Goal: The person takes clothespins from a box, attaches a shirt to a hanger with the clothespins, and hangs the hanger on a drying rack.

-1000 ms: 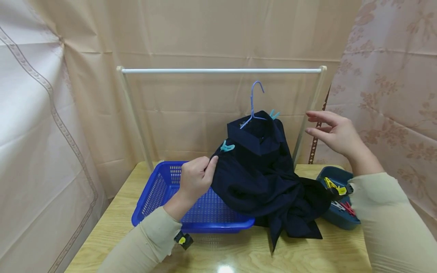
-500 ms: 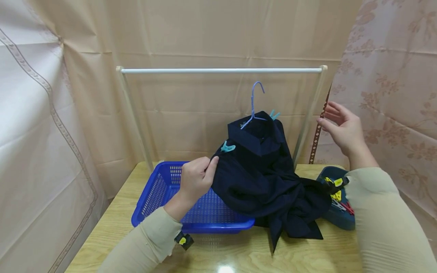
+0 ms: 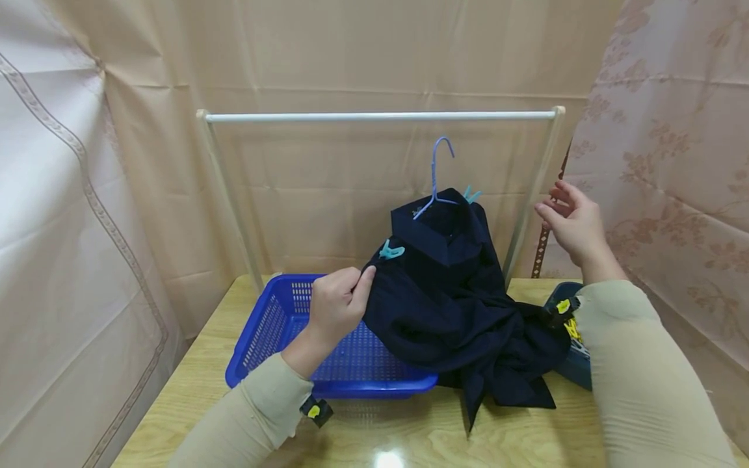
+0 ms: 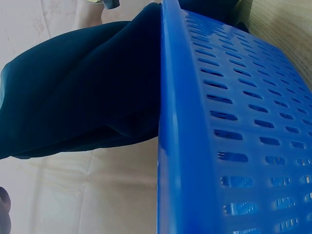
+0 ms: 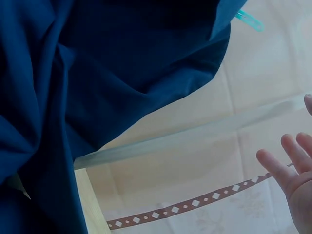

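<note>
A dark navy collared shirt [image 3: 445,305] is on a thin blue hanger [image 3: 434,166], whose hook rises free out of the collar, below the rack's rail. My left hand [image 3: 336,302] grips the shirt's left shoulder edge in the head view, its thumb along the cloth. Close by that thumb, a light-blue clothespin [image 3: 391,251] is clipped on the shoulder. Another light-blue clothespin [image 3: 471,195] sits on the far shoulder. Off to the right of the shirt, my right hand [image 3: 576,224] is raised with fingers loosely bent and nothing in them; its fingers [image 5: 275,168] show in the right wrist view.
A blue slotted basket [image 3: 389,391] stands under my left hand, partly covered by the shirt. Behind is a rack with a white rail [image 3: 380,117]. A dark teal bin [image 3: 576,370] of clothespins stands at right, partly hidden by my sleeve. Curtains surround the wooden table [image 3: 205,377].
My right hand moved right, away from the shirt, then slightly back left. Its forearm now covers more of the clothespin bin. My left hand and the shirt stay in place.
</note>
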`<state>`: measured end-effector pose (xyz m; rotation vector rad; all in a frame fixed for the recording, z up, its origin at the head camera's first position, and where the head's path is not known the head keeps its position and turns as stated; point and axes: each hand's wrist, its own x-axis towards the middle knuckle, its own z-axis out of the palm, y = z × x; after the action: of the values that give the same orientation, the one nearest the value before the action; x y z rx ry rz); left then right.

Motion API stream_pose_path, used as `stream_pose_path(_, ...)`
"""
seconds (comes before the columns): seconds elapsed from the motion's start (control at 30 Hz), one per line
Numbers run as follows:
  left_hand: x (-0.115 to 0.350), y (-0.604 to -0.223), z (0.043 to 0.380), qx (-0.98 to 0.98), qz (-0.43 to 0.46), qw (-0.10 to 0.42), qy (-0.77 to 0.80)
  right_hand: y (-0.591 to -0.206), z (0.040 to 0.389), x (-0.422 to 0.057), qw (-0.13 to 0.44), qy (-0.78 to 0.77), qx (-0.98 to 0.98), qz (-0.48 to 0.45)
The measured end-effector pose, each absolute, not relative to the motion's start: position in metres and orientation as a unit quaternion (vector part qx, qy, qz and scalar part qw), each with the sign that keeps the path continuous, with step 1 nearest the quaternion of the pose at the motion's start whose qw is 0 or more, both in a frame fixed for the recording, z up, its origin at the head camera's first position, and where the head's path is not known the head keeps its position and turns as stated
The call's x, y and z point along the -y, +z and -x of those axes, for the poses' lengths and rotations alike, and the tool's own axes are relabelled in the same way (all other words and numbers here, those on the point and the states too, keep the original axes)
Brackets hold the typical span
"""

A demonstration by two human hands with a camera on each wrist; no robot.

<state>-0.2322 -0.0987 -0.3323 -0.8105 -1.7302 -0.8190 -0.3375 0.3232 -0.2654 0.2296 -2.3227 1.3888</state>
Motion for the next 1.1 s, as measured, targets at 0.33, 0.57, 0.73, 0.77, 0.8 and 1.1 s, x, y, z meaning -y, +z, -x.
stream_pose_path(0.33, 0.1, -0.332, 0.232, 0.721, 0.336, 0.501, -0.34, -0.271, 0.348, -0.313, 0.171, 0.493, 0.847, -0.102)
stream_pose_path(0.57, 0.101, -0.33, 0.23, 0.723, 0.336, 0.5, -0.337, -0.275, 0.348, -0.305, 0.18, 0.469, 0.859, -0.097)
stream_pose_path(0.73, 0.102, -0.329, 0.23, 0.721, 0.34, 0.503, -0.335, -0.277, 0.348, -0.301, 0.164, 0.47, 0.864, -0.082)
stream_pose_path(0.77, 0.102, -0.329, 0.23, 0.719, 0.341, 0.505, -0.334, -0.278, 0.348, -0.301, 0.161, 0.471, 0.864, -0.08)
stream_pose_path(0.8, 0.102, -0.329, 0.231, 0.718, 0.342, 0.506, -0.333, -0.278, 0.348, -0.3, 0.159, 0.472, 0.864, -0.078)
stream_pose_path(1.1, 0.101, -0.323, 0.234, 0.689, 0.349, 0.536, -0.342, -0.278, 0.35, -0.299, 0.163, 0.444, 0.878, -0.073)
